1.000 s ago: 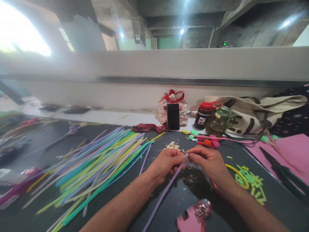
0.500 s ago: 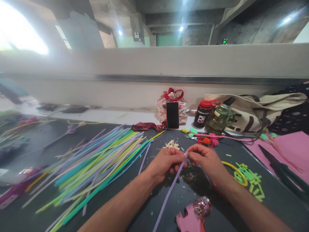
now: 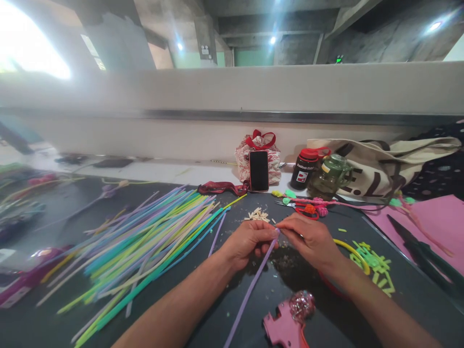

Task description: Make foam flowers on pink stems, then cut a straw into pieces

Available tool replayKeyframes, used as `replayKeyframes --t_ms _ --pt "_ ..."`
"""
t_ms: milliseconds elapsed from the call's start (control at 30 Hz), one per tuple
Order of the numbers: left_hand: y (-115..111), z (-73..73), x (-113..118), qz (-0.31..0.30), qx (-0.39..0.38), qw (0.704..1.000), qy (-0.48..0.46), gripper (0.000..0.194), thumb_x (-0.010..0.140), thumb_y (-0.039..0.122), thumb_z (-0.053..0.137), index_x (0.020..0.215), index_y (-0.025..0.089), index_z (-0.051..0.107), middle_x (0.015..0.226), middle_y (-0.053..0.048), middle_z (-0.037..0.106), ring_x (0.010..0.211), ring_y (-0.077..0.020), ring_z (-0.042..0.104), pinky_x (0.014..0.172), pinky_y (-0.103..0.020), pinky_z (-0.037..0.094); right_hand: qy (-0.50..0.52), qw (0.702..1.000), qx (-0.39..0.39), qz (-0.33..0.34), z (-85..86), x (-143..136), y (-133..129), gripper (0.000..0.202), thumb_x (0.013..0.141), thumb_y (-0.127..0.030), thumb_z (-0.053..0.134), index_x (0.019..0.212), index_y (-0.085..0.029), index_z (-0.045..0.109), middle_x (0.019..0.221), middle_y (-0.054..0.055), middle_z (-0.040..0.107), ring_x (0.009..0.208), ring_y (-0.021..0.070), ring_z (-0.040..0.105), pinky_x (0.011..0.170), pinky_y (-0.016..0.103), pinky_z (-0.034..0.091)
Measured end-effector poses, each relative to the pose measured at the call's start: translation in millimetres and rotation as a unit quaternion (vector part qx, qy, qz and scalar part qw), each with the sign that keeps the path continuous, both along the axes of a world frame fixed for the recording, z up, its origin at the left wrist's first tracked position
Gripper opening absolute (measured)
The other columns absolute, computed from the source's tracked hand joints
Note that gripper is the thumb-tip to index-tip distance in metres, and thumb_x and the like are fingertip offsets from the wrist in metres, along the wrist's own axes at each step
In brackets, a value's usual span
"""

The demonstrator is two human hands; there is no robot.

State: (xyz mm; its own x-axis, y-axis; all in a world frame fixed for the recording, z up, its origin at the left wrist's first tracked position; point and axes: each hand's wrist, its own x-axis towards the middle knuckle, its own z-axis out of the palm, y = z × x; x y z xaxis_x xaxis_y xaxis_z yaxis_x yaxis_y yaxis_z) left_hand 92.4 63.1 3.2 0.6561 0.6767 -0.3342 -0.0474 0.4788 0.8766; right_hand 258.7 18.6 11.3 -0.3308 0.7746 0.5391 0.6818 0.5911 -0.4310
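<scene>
A lavender fuzzy stem (image 3: 253, 285) runs from the bottom edge of the view up to its top end between both hands. My left hand (image 3: 252, 240) is closed, its thumb and fingers pinching the stem close to that end. From the right, my right hand (image 3: 308, 238) meets it with thumb and fingertips pressed at the tip of the stem. A small pile of cream pieces (image 3: 258, 215) lies just beyond the fingers. Below the hands is a pink tool with a glittery part (image 3: 290, 321).
Many coloured stems (image 3: 155, 251) spread at left. Green pieces (image 3: 375, 263) and a yellow ring (image 3: 353, 251) lie right, near dark shears (image 3: 424, 249) on pink sheet. Behind stand a phone (image 3: 258, 171), a black bottle (image 3: 304, 169), a green jug (image 3: 329, 178) and a tote bag (image 3: 384, 169).
My right hand has shifted slightly left and turned, its fingers now reaching over the stem's tip. The left hand keeps its pinch. The view has moved a little.
</scene>
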Motion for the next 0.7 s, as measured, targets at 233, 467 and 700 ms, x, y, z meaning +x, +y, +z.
replayKeyframes --t_ms 233,467,700 --pt "0 -2.6 1 -0.019 -0.006 1.000 -0.004 0.022 0.060 0.030 0.066 0.062 0.012 0.054 0.056 0.000 0.058 0.038 -0.0015 0.039 0.035 -0.014 0.020 -0.041 0.999 0.008 0.024 4.1 1 -1 0.019 0.078 -0.011 0.046 0.089 -0.019 0.060 0.081 0.005 0.062 0.076 0.0156 0.056 0.067 0.027 0.044" --pt "-1 -1.0 1 0.003 0.019 1.000 0.001 0.023 0.061 0.032 0.065 0.065 0.012 0.056 0.058 -0.001 0.058 0.038 -0.0014 0.039 0.034 -0.014 0.020 0.206 0.953 -0.205 -0.088 2.4 -4 0 0.014 0.076 -0.024 0.052 0.085 -0.019 0.062 0.072 0.000 0.061 0.064 0.0140 0.055 0.056 0.024 0.043" --pt "-4 -1.9 3 -0.004 0.010 1.000 -0.014 0.026 0.065 0.037 0.061 0.068 0.012 0.057 0.060 -0.001 0.059 0.040 -0.0023 0.042 0.034 -0.014 0.021 0.304 0.897 -0.311 -0.074 -2.4 -8 3 0.016 0.072 -0.030 0.056 0.074 -0.016 0.063 0.060 -0.002 0.056 0.050 0.0095 0.045 0.047 0.022 0.035"
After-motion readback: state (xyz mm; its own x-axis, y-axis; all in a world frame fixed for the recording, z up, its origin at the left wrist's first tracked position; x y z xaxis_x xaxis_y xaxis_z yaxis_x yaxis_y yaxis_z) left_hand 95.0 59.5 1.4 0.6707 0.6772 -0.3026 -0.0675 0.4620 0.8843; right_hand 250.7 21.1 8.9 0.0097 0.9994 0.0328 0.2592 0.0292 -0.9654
